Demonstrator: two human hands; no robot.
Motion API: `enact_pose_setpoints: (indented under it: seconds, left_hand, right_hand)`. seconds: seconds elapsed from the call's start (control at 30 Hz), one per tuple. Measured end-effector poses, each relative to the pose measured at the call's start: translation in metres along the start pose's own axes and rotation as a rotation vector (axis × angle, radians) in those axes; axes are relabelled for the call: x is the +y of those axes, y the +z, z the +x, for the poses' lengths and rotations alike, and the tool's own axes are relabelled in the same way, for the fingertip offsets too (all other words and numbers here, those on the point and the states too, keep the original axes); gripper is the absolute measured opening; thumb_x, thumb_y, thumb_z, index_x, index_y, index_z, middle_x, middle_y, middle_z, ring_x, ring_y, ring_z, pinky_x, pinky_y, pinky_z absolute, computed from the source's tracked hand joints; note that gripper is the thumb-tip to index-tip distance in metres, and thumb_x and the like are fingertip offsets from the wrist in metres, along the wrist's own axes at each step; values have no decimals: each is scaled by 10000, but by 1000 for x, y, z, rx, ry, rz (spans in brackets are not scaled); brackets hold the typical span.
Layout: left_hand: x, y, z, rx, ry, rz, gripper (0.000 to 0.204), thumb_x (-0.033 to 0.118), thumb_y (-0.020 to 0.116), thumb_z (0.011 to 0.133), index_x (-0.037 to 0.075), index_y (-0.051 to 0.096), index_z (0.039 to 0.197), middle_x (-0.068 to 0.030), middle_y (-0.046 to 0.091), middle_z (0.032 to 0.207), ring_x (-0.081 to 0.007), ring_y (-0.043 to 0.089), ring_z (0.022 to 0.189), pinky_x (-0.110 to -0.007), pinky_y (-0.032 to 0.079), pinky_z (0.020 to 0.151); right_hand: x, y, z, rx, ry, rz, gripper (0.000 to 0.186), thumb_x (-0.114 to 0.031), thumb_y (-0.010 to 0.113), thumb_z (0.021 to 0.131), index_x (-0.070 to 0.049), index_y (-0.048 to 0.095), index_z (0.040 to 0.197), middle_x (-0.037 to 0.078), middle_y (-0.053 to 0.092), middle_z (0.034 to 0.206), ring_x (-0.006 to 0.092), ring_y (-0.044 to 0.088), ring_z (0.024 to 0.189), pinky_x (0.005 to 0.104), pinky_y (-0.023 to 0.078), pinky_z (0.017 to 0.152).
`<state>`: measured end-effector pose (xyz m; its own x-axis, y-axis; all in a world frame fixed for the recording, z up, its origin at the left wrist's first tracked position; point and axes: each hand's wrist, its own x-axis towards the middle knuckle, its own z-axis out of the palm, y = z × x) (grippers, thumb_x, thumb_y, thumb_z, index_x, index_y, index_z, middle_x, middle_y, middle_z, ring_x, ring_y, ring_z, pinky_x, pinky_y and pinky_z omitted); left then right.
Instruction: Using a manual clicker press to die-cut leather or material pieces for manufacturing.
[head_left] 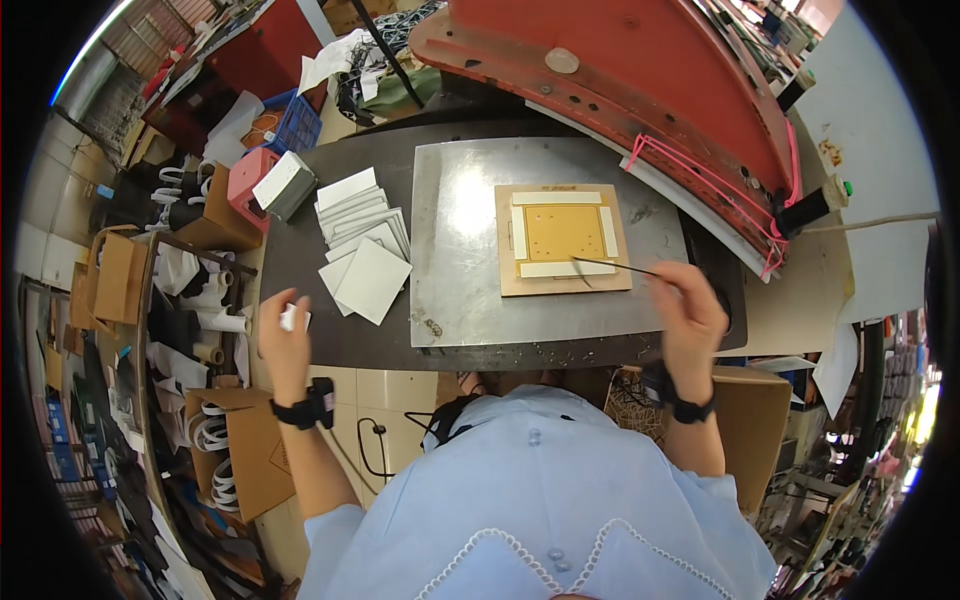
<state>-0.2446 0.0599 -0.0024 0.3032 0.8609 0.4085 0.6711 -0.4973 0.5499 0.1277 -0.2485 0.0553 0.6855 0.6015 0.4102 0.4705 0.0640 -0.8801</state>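
My right hand (688, 312) is closed on a thin dark rod (628, 269). The rod's tip reaches over the lower strip of a square tan board (508, 283); whether it touches cannot be told. This board has a yellow middle (565, 232) framed by pale strips, and lies on a grey metal plate (460, 310). Off the table's left front edge, my left hand (285, 335) is closed on a small white piece (290, 318), mostly hidden by the fingers. Between that hand and the plate lie fanned pale square sheets (372, 280), overlapping one another.
A large red machine arm (600, 70) slants over the back right, with pink cords (700, 185) along its edge. A stack of pale blocks (284, 186) stands at the table's left edge, beside a pink bin (250, 180). Cardboard boxes (245, 450) flank me.
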Motion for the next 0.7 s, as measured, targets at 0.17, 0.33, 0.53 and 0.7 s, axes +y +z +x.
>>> enact_pose_setpoints:
  seconds: [0.17,0.33,0.53,0.7]
  left_hand:
    - [50,46,-16,-61,2,40,432,261,796,801,10,606,1096,-115,595,960,-257,576,875,-357,481,790]
    - [45,60,-26,-127,-33,38,530,247,824,752,-2,578,1149,-121,579,986,-274,565,885,-372,475,804]
    - [49,63,-25,44,43,187,546,191,818,738,7,564,1185,-114,577,1003,-267,555,904,-368,462,825]
    - [25,58,-29,-23,-206,-155,379,142,768,812,-4,581,1108,-68,590,932,-175,566,832,-308,472,748]
  right_hand:
    - [-12,-87,-47,215,310,-61,141,54,633,901,31,666,1035,52,666,931,133,660,865,241,512,798]
    - [9,-161,-112,176,576,-564,149,-51,664,899,29,669,1024,65,683,881,127,638,790,243,482,746]
    - [46,-182,-174,-208,678,-1017,324,-113,646,863,10,624,1162,215,596,1255,398,577,1135,424,473,945]
    - [22,-117,-110,-238,471,-676,319,-132,645,882,3,628,1171,193,637,1186,375,617,1078,392,495,913]
